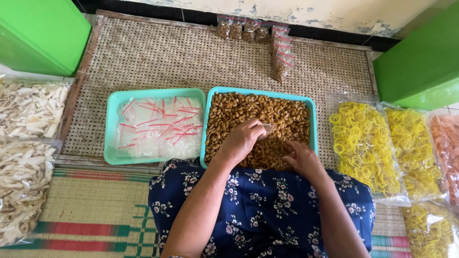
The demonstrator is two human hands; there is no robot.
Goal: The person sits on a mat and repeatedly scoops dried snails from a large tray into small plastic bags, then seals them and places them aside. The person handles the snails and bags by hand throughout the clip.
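Note:
A turquoise tray (312, 120) full of small brown curled snacks (282, 117) lies on a woven mat in front of me. My left hand (241, 140) rests over the snacks and holds a small clear bag (267, 128) at its mouth. My right hand (301, 157) lies on the snacks near the tray's front edge, fingers curled into them. Beside it to the left, a lighter green tray (111, 129) holds a heap of empty clear bags with red strips (160, 125).
Filled small snack bags (281, 55) lie at the far edge of the woven mat (158, 57). Large bags of yellow ring snacks (366, 145) sit to the right, bags of pale chips (24, 143) to the left. Green containers (40, 33) stand at both far corners.

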